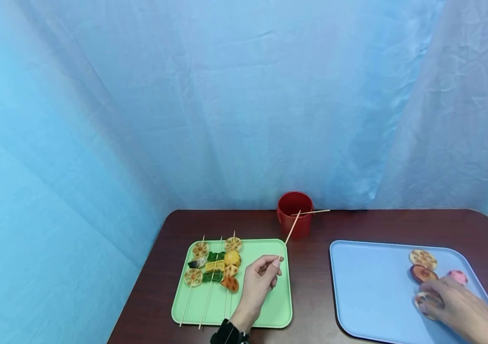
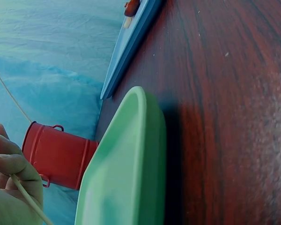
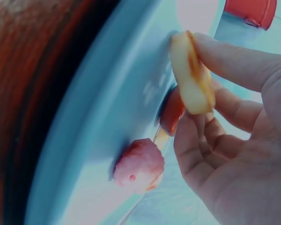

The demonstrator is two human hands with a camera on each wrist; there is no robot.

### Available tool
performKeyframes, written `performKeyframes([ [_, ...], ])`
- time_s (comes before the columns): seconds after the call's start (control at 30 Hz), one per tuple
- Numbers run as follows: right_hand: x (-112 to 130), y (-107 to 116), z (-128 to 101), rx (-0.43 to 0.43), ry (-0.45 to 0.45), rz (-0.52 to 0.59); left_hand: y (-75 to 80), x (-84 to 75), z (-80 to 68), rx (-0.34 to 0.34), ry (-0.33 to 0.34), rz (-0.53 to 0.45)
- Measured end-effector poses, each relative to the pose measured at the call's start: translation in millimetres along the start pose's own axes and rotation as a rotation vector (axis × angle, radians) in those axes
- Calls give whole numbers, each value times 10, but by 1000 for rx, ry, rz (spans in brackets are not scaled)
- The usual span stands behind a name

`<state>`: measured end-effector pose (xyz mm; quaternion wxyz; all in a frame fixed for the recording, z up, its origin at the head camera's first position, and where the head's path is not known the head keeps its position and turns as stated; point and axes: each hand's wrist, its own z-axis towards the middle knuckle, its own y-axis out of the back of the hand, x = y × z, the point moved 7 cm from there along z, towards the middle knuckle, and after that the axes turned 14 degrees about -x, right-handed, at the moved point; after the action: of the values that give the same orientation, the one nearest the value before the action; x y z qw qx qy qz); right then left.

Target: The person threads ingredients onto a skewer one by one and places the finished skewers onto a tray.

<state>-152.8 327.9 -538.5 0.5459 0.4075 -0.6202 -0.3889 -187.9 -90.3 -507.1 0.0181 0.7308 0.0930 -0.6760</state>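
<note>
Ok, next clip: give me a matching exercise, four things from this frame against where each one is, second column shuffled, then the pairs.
Things:
1. bare wooden skewer
2. pale round lotus-root slice
3. red metal bucket
4. three loaded skewers

Places:
A. at the table's far edge, between the trays
B. lying on the green plastic tray
C. pinched in the left hand
D. pinched in the right hand over the blue plastic tray

Pairs: 1-C, 2-D, 3-A, 4-B
</note>
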Motion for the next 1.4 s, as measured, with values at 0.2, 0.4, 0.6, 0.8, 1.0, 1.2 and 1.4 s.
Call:
performKeyframes([
  [0.2,-20,-20,-38,18,-3,39,-27,22,-31,6,13,-13],
  [0.4,11,-49,-71,69,-21,68,-76,39,-60,17,6,-12],
  [0.6,211,162,-28,-127,69,112,-92,21,-66,22,-27,3],
  [0.8,405,296,21,-213,57,246,-107,34,-77,35,-35,21],
  [1.0,600,372,66,-277,61,455,-132,34,-103,52,-63,53],
  [1.2,773,407,148,-305,31,594,-143,33,-136,63,-90,95],
  [1.4,919,422,210,-310,-54,663,-180,52,-169,99,-126,141],
])
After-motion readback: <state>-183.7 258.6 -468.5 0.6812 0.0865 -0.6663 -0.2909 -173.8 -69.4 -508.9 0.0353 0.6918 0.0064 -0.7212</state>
